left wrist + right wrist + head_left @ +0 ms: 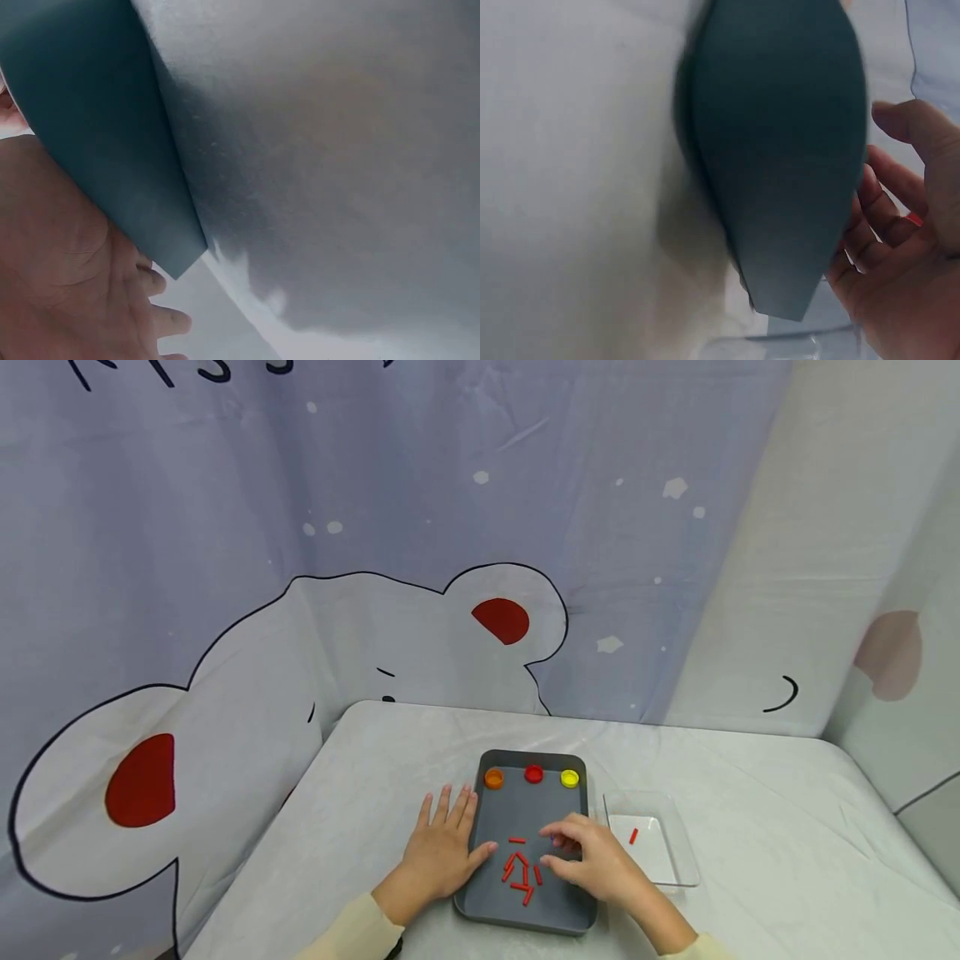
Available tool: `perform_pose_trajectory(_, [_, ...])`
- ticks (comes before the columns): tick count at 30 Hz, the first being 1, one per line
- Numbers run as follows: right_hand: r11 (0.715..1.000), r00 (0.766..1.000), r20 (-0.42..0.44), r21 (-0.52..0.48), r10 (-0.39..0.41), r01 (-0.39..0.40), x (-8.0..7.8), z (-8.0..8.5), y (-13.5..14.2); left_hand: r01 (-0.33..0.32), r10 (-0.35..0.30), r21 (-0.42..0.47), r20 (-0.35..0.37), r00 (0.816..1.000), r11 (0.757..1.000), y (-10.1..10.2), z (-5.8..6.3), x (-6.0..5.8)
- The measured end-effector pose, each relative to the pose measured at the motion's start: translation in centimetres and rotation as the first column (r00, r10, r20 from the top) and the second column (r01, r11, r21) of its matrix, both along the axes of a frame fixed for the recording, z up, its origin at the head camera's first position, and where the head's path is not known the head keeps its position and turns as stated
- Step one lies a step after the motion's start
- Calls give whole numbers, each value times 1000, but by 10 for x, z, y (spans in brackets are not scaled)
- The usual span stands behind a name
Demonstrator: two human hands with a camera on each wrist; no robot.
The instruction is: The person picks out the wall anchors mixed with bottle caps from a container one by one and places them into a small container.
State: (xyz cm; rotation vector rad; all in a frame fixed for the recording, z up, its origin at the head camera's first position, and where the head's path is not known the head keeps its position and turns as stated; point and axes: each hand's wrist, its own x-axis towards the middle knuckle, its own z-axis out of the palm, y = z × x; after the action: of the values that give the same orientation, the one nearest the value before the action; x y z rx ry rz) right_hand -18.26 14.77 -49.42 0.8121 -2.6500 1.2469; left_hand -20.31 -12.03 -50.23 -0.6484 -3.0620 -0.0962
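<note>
Several short red sticks (525,876) lie in a loose cluster on the grey tray (517,810). Spread flat, my left hand (435,860) rests at the tray's left edge, its thumb reaching over the rim. My right hand (592,860) hovers over the tray's right side, thumb and index finger apart. Its other fingers curl in toward the palm around a bit of red (914,218), apparently a red stick, mostly hidden by the fingers. In the left wrist view, the tray's underside (97,135) hides part of the left hand.
Small round orange (493,778), red (533,774) and yellow (569,778) cups line the tray's far end. Right of the tray stands a clear plastic box (686,852) with one red stick (633,836) inside. A white cloth (787,827) covers the table; a printed curtain hangs behind.
</note>
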Motion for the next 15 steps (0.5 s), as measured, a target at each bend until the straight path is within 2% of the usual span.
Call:
perform_pose_trajectory(8, [988, 992, 89, 113, 91, -101, -3, -2, -11, -22, 22, -38, 0, 1000, 999, 0, 4, 4])
perform_pose_trajectory(11, [980, 992, 80, 165, 97, -110, -5, -3, -13, -25, 25, -44, -7, 1000, 999, -1, 4, 4])
perform_pose_trajectory(15, [967, 997, 22, 241, 76, -79, -5, -7, -14, -22, 22, -49, -11, 1000, 999, 0, 6, 4])
